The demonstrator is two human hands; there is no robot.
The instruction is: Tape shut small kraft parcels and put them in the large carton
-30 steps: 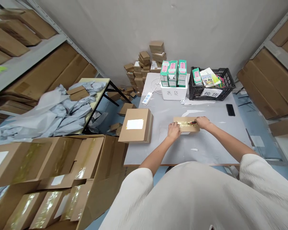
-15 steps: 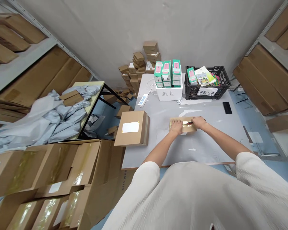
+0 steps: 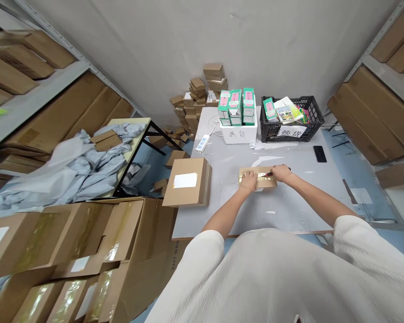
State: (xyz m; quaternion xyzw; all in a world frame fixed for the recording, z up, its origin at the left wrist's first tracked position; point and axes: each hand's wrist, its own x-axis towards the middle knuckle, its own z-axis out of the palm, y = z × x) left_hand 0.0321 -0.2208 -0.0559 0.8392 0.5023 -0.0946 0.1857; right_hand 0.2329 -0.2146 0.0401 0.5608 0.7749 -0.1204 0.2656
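A small cardboard box (image 3: pixel 263 182) with shiny tape along its top lies on the grey table (image 3: pixel 218 220). Resting on the box's left part is my left hand (image 3: pixel 249 181), its fingers spread over the tape. My right hand (image 3: pixel 280 172) is closed around a slim dark and red cutter (image 3: pixel 268 174) at the box's right end. The cutter's tip points left along the tape; its blade is too small to make out. To the left stands a larger cardboard box (image 3: pixel 185 181) with a white label.
Behind are a white bin (image 3: pixel 239 134) of green and pink boxes and a black crate (image 3: pixel 267 130) with booklets. A phone (image 3: pixel 319 154) lies at right, a power strip (image 3: pixel 203 143) at back left. A big carton (image 3: pixel 151 242) of boxes stands at left.
The cutter in my right hand shows more clearly over the tape, with the hand slightly shifted. My left hand stays on the box. The whole view has moved slightly.
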